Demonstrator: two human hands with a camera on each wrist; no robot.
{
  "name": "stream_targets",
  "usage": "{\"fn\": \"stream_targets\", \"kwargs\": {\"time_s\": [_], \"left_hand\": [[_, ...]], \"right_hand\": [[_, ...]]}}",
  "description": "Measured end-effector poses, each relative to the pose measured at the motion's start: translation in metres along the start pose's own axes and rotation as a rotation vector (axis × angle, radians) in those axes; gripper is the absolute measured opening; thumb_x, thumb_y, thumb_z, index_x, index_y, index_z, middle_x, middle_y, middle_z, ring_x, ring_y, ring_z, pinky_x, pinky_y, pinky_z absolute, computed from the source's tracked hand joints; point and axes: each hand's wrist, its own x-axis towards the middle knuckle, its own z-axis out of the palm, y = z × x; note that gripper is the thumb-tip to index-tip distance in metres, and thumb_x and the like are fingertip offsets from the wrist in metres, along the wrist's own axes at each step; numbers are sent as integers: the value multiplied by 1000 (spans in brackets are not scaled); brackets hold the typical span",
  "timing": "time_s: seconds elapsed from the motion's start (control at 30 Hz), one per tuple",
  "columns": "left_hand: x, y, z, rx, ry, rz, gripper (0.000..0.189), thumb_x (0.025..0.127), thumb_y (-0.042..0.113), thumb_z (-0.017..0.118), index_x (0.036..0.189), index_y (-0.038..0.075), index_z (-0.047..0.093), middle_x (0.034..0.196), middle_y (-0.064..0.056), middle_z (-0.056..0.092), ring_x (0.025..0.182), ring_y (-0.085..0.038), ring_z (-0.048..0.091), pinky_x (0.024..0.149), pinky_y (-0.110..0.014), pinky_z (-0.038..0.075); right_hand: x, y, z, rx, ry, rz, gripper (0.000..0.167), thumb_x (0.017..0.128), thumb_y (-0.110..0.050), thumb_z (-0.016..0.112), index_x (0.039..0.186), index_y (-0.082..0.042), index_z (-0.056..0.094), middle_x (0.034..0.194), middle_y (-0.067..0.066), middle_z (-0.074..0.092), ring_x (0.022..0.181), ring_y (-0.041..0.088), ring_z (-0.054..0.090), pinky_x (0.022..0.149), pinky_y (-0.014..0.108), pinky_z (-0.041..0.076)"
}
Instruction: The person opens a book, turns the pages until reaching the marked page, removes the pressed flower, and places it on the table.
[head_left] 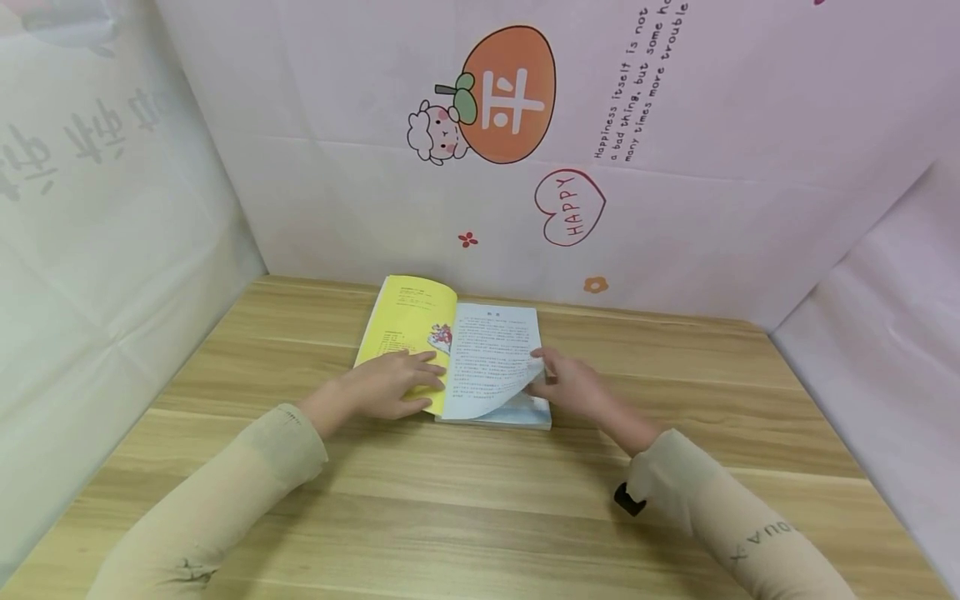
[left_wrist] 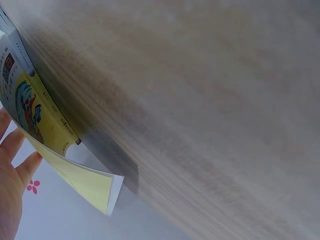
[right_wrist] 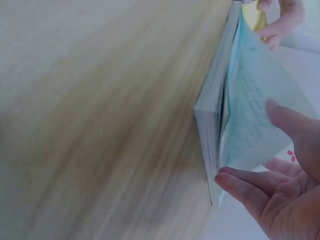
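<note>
A thick paperback book (head_left: 491,354) lies opened near the table's back edge. Its yellow cover leaf (head_left: 412,312) is turned over to the left. My left hand (head_left: 390,385) rests on that leaf with spread, relaxed fingers; the left wrist view shows its fingertips against the curved cover. My right hand (head_left: 572,383) is at the book's right side, where a printed page (right_wrist: 265,90) bends upward at its lower corner. In the right wrist view the thumb (right_wrist: 292,120) touches the raised page, while the other fingers reach the book's edge, well apart from the thumb.
The wood-grain table (head_left: 480,508) extends in front of and beside the book. A white printed backdrop (head_left: 337,192) stands behind the table, with similar sheets on both sides. A black band (head_left: 628,500) shows at the right sleeve.
</note>
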Motion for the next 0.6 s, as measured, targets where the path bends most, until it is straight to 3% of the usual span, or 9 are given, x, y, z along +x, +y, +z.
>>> {"fn": "stream_targets", "kwargs": {"time_s": [0.07,0.23,0.43,0.6], "left_hand": [[0,0,0,4,2,1,30,101,23,65,126,8,72,142,-11,61,144,-37,41,115,-60,31],[1,1,0,7,4,9,30,100,22,65,125,7,72,142,-11,62,144,-38,42,115,-61,32],[1,-1,1,19,11,18,32,101,24,64,127,8,71,143,-11,61,144,-38,42,115,-60,32],[0,-2,2,23,33,34,37,101,24,64,133,7,68,148,-13,57,144,-39,42,115,-60,33]], "right_hand": [[0,-1,3,42,20,0,76,95,-27,76,154,3,39,148,29,50,122,40,62,96,48,54],[3,-9,11,118,43,11,97,93,-36,78,163,-3,19,162,27,28,129,41,57,100,49,51],[9,-19,25,179,26,-15,104,94,-30,77,165,-8,5,169,20,9,132,40,54,98,42,53],[12,-25,35,180,36,-98,98,95,-20,75,164,-3,7,168,23,0,137,40,47,102,39,49]]}}
